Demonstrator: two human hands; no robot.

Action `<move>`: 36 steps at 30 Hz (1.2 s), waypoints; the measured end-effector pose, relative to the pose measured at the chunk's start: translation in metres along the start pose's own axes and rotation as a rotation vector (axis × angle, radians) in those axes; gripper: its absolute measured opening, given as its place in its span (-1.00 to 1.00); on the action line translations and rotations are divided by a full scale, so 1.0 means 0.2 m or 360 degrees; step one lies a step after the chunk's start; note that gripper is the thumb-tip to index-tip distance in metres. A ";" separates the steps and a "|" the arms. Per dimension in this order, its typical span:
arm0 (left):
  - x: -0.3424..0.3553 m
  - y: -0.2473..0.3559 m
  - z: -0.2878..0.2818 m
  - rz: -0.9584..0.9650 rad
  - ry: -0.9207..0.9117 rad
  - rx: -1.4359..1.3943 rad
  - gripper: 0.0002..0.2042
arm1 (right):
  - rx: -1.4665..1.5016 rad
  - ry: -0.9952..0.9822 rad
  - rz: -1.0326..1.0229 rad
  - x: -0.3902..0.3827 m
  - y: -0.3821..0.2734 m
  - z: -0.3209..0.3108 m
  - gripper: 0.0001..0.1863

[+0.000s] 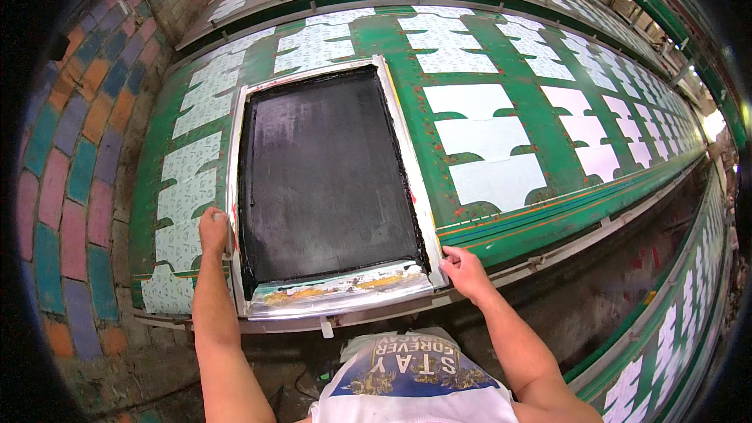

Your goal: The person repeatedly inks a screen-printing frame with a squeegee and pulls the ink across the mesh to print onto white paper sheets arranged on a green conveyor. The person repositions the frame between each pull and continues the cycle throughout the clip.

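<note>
A screen printing frame (348, 288) with pale metal bars lies over the green printing table in front of me. Its mesh (329, 172) is coated in black ink, thicker along the inner edges, and yellow and white smears mark the near bar. My left hand (214, 231) is closed on the frame's left bar, fingers curled over it. On the opposite side, my right hand (464, 269) grips the right bar near its lower corner, thumb on top and fingers partly hidden. Cut pieces with small printed motifs (188, 180) lie left of the frame; plain white pieces (501, 182) lie right.
The long green table (392, 102) runs away to the right, with rows of white and pale pink pieces (599, 160). A rail (564, 249) follows its near edge. Another table (666, 345) stands behind at lower right, more beyond. A painted brick wall (78, 180) is at left.
</note>
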State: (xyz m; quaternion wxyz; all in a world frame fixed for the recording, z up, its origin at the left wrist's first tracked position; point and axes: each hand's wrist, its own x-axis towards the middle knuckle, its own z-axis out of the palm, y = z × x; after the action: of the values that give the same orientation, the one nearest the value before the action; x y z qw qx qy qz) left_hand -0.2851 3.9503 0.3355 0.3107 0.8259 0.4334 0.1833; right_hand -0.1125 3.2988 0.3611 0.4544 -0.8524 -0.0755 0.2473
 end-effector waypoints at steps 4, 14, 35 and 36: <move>0.00 -0.01 -0.02 0.0002 -0.0040 -0.0088 -0.79 | 0.0085 0.0019 0.0041 0.01 0.01 0.06 -0.44; -0.03 -0.02 -0.04 -0.0147 -0.0255 -0.0653 -0.80 | 0.0181 0.0354 0.0213 -0.04 -0.12 0.14 -0.62; -0.10 0.46 -0.05 -0.0440 -0.0246 -0.0932 -0.84 | 0.0533 0.0535 -0.0095 -0.05 -0.31 -0.30 -0.64; -0.13 0.55 -0.02 -0.0429 -0.0265 -0.0944 -0.83 | 0.0453 0.0561 -0.0112 -0.02 -0.28 -0.37 -0.64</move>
State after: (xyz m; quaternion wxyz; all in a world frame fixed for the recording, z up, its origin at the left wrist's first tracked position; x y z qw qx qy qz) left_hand -0.2357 3.8826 0.4114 0.5934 0.6468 0.4396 0.1905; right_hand -0.0744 3.2750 0.4414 0.5846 -0.8066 0.0109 0.0866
